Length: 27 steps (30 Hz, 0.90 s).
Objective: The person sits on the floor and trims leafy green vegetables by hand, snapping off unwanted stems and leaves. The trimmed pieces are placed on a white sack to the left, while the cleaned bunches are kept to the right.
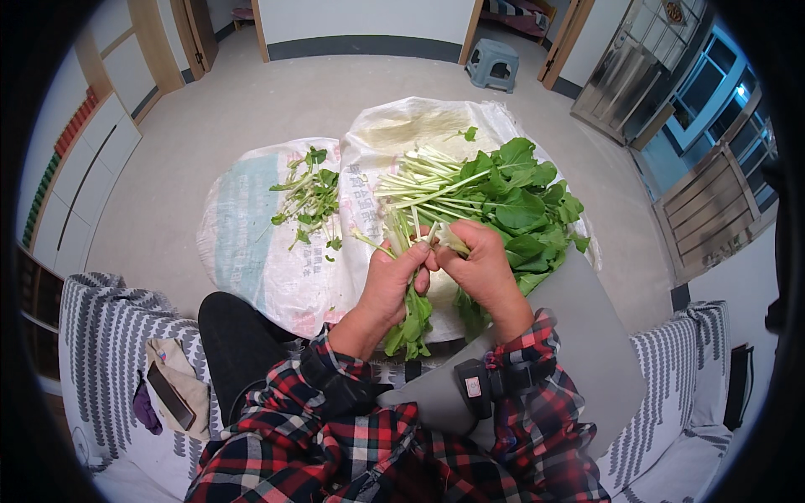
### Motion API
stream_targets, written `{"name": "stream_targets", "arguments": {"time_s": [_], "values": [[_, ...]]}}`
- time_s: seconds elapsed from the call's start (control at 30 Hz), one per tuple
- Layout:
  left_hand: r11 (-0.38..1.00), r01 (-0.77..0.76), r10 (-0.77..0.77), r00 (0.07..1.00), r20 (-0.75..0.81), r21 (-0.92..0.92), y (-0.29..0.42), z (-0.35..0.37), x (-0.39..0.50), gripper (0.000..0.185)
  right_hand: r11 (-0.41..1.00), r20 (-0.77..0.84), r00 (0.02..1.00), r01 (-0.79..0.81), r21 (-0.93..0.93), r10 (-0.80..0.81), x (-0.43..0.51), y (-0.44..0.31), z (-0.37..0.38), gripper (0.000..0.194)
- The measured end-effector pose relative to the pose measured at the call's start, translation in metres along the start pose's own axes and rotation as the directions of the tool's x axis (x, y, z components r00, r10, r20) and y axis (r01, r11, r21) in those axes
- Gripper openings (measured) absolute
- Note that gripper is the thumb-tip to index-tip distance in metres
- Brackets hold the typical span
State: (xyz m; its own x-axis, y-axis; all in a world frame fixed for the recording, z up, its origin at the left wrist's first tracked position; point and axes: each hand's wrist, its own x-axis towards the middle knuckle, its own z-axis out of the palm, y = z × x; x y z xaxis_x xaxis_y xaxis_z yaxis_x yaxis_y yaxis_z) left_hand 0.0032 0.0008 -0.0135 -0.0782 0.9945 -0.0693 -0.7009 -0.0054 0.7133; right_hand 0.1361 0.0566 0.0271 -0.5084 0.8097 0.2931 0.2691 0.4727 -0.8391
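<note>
My left hand [388, 276] grips a small bunch of leafy greens [410, 324], its leaves hanging down below the palm and pale stems rising above the thumb. Right beside it, my right hand [481, 254] pinches a pale whitish stem end [451, 239]; the fingers of both hands nearly meet. Beyond them lies a large heap of leafy greens [525, 210], with pale stems to the left and broad leaves to the right. It rests on a white woven sack [412, 126]. Further left, a smaller pile of plant scraps [311, 198] lies on a sack with a pale teal band [245, 214].
A patterned sofa cover [119, 352] spreads around me. On it, to the left, are a phone-like dark object [170, 395], a beige cloth [196, 399] and a purple item [146, 409]. A blue-grey plastic stool [494, 65] stands by the far doorway. A smooth grey shape [585, 333] covers my right leg.
</note>
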Motion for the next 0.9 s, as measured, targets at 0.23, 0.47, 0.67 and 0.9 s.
{"name": "stream_targets", "arguments": {"time_s": [0.23,0.47,0.67,0.9], "values": [[0.994,0.105,-0.103,0.993,0.049,-0.043,0.003,-0.005,-0.003,0.019,0.991,0.136,0.99,0.065,-0.119,-0.048,-0.002,0.002,-0.004,0.012],[0.936,0.219,-0.205,0.976,0.079,-0.276,0.007,-0.021,0.009,0.016,0.989,0.237,0.972,0.039,-0.145,-0.003,-0.003,0.001,-0.006,0.014],[0.984,0.099,-0.093,0.995,-0.045,0.151,0.011,-0.033,0.015,0.017,0.995,0.239,0.969,-0.033,-0.098,0.056,-0.001,0.002,-0.004,0.014],[0.997,0.068,-0.063,0.979,-0.194,0.021,0.028,-0.067,0.028,0.018,0.985,0.299,0.945,-0.157,0.073,0.129,-0.001,-0.009,-0.005,0.009]]}}
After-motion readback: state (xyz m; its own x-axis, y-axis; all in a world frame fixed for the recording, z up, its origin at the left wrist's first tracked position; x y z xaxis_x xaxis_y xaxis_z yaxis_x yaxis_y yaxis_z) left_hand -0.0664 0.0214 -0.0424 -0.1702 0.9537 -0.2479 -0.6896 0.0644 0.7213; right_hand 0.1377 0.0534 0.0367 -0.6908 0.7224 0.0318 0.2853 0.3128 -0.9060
